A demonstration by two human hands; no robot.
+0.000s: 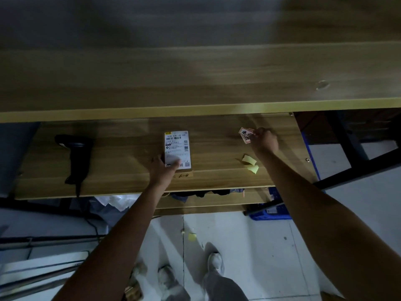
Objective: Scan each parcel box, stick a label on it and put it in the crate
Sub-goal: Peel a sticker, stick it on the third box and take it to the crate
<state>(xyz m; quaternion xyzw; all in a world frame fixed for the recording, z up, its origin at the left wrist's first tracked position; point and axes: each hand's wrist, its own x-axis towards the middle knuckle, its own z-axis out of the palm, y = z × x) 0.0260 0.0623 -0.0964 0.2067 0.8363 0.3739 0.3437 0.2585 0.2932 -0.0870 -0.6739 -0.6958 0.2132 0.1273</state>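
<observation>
The flat white-labelled parcel box [178, 148] lies mid wooden tabletop [121, 161], left hand [161, 168] resting on its near corner, fingers straight. Right hand [263, 139] pinches a pink printed label [245, 134] in a narrow grip.

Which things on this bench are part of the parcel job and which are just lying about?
Job: white-labelled flat parcel box under the left hand; pink printed labels in the right hand; black handheld scanner.

Lying about: yellow backing-paper scraps.
</observation>
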